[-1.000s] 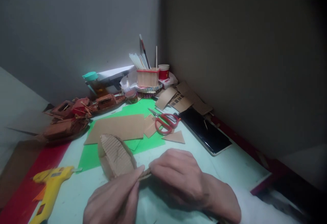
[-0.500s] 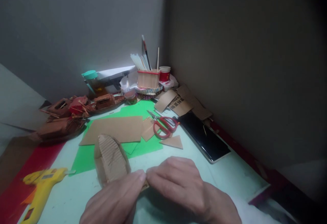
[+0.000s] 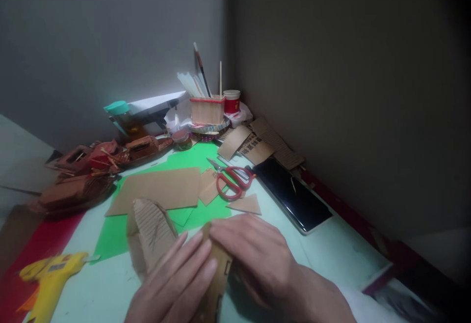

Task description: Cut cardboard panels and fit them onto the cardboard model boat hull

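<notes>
A narrow piece of cardboard (image 3: 221,276) with dark printed marks is between my hands at the bottom centre. My left hand (image 3: 176,283) presses its fingers along the left side of it. Its right side is gripped by my right hand (image 3: 257,254), whose thumb is mostly hidden. Just beyond my left hand sits a boat-shaped cardboard form (image 3: 150,229) with a corrugated top, its near end covered by the fingers. A flat cardboard sheet (image 3: 158,188) lies behind it on green paper (image 3: 110,237). Red-handled scissors (image 3: 233,180) rest to the right, slightly open.
A yellow glue gun (image 3: 55,279) lies at the left. Several brown model boats (image 3: 73,190) stand behind it. A phone (image 3: 290,195) and cardboard scraps (image 3: 257,146) are at the right. A stick holder (image 3: 207,110), a paper cup (image 3: 231,101) and a teal-lidded jar (image 3: 123,117) stand near the wall.
The cardboard piece has been turned, so its printed face now shows between my hands. My left fingers have spread along it. The whole view has shifted slightly.
</notes>
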`<action>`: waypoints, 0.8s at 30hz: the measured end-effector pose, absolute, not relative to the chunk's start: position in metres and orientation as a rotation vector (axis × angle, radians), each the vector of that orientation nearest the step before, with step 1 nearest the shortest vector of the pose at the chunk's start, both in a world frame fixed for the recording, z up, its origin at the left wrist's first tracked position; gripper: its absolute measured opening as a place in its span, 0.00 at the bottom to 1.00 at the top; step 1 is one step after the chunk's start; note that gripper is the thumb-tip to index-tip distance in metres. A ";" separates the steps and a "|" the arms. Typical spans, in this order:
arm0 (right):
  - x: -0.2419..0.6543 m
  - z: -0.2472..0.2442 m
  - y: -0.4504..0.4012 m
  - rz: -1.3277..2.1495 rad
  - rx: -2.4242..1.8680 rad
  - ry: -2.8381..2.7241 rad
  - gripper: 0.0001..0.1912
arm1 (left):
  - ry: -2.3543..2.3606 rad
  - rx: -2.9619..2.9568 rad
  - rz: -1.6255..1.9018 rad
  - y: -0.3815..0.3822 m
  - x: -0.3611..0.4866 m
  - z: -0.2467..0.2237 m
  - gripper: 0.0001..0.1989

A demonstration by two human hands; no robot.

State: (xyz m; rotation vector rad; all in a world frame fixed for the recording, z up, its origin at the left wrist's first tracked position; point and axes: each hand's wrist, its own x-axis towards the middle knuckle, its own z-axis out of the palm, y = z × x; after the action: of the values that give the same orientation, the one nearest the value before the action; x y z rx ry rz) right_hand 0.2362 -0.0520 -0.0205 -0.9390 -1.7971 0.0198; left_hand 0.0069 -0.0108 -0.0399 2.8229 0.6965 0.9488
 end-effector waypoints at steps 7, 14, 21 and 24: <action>0.244 -0.017 -0.055 0.145 -0.925 -1.780 0.18 | 0.846 2.703 0.844 -0.003 0.009 -0.039 0.27; 0.244 -0.010 -0.053 0.748 -1.091 -1.711 0.24 | 0.922 2.724 0.696 -0.006 0.021 -0.036 0.31; 0.248 -0.006 -0.060 1.037 -1.248 -1.880 0.48 | 0.890 2.817 0.727 -0.011 0.023 -0.041 0.27; 0.245 -0.011 -0.059 1.051 -1.300 -1.948 0.62 | 0.870 2.847 0.778 -0.012 0.021 -0.042 0.27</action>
State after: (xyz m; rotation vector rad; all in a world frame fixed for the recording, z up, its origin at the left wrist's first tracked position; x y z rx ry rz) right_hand 0.2454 -0.0588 -0.0105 -1.3004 -1.9482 1.0511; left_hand 0.0206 -0.0122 -0.0421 2.8471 0.8700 0.7775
